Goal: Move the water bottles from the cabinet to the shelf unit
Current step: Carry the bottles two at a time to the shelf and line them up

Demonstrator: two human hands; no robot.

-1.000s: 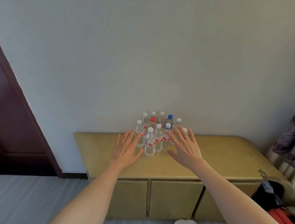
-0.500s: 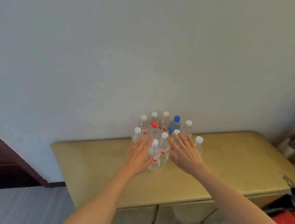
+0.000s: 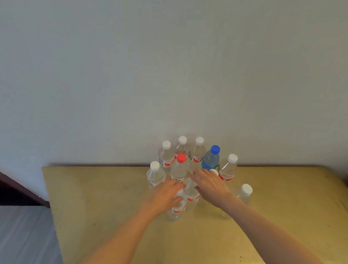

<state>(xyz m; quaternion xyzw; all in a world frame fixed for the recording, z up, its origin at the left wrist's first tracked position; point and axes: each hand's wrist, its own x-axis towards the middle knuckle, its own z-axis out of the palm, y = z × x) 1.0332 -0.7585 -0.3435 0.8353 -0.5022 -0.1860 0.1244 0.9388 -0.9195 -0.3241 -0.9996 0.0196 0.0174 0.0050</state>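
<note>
Here, the water bottles are standing clustered at the back of the cabinet top against the wall. I'm curling my left hand around the nearest bottle, while my right hand is reaching over its neighbours, fingers spread and gripping nothing.

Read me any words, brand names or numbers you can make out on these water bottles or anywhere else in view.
No text can be read here.
Clear plastic bottles with white caps: red and white labels, print too blurred to read.
Clear bottle with the red cap: label at its base, too blurred.
Blue-tinted bottle with the blue cap: blue label, no legible print.
Yellow cabinet top and grey wall: no writing visible.
</note>
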